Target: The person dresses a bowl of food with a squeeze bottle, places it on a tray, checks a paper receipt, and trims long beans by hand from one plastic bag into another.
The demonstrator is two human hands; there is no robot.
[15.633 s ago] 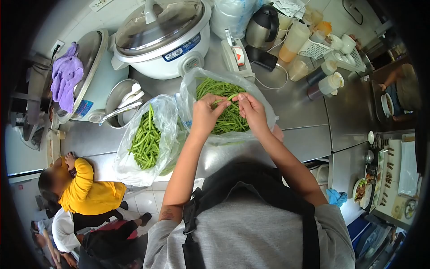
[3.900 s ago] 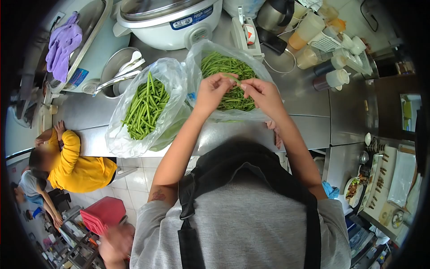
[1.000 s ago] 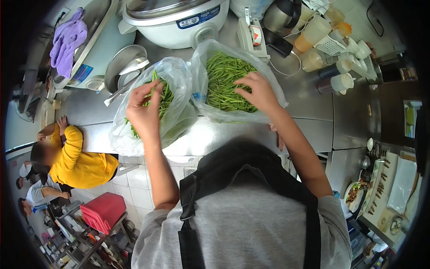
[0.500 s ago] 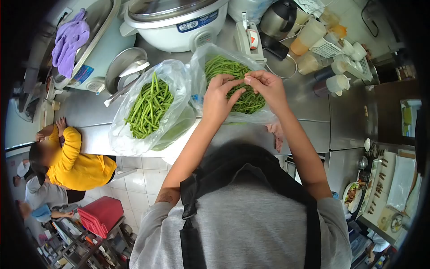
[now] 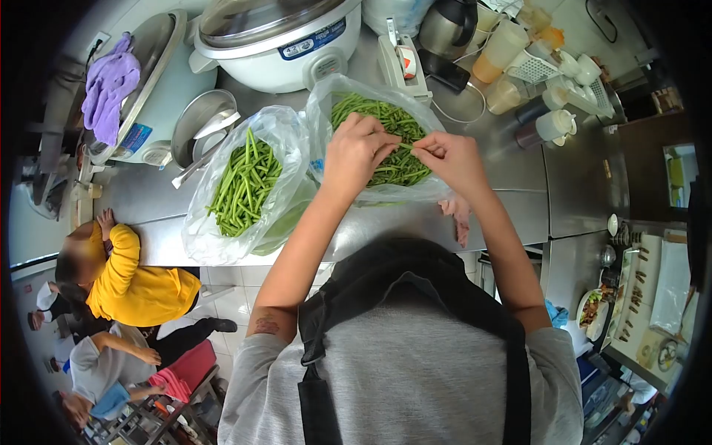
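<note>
My left hand (image 5: 358,157) and my right hand (image 5: 454,160) are over an open clear plastic bag (image 5: 319,104). Their fingers pinch a thin green vegetable stalk (image 5: 405,145), one hand at each end. Inside that bag lies a heap of long thin green stalks (image 5: 356,108), some with darker parts. To its left, a second clear plastic bag (image 5: 200,215) holds cut green stalk pieces (image 5: 246,185). Both bags rest on a steel counter (image 5: 512,215).
Behind the bags stands a large white rice cooker (image 5: 289,67); a metal bowl (image 5: 200,122) with utensils is at left. A tape dispenser (image 5: 404,63), a steel jug (image 5: 447,26) and sauce bottles (image 5: 545,126) stand at the back right. A person in yellow (image 5: 144,282) leans on the counter's left end.
My fingers have drawn slightly apart, and a stalk now shows stretched between them. The head view has shifted a little. At lower left, another person has moved beside the red bin.
</note>
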